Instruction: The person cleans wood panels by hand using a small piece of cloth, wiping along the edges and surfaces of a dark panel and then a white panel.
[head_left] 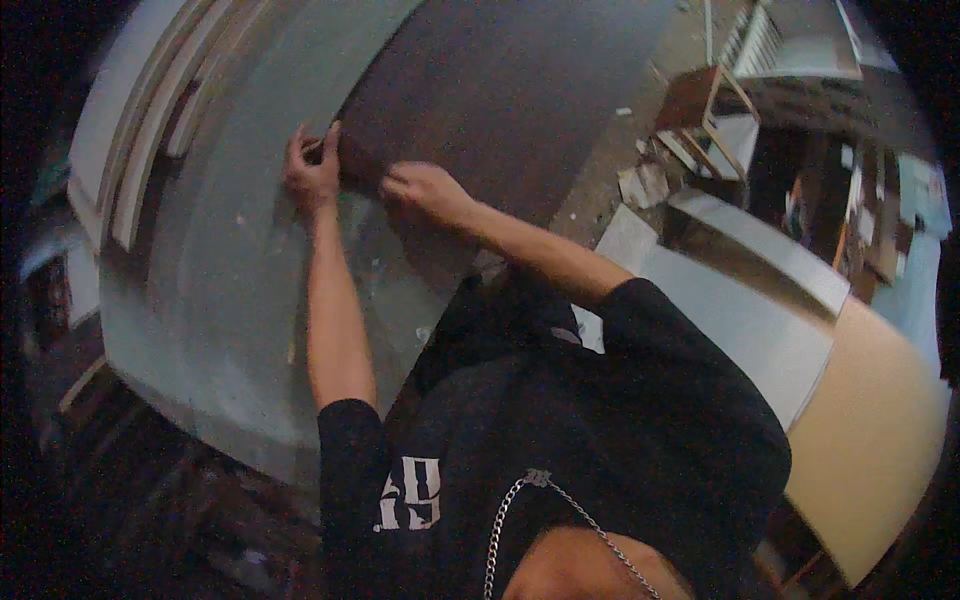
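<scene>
A large dark brown board (520,90) lies on a grey-green work table (240,240). My left hand (315,175) is at the board's near left corner, thumb on one side and fingers on the other, with a dark piece of the corner between them. To its right, my right hand (425,192) is closed in a fist at the board's near edge. Whatever its fingers hold is hidden and blurred.
Long pale strips (150,130) lie along the table's left side. Off to the right stand a small wooden frame (705,120), white panels (745,310) and a cream panel (870,430). Scraps litter the floor (600,190) beyond the board's right edge.
</scene>
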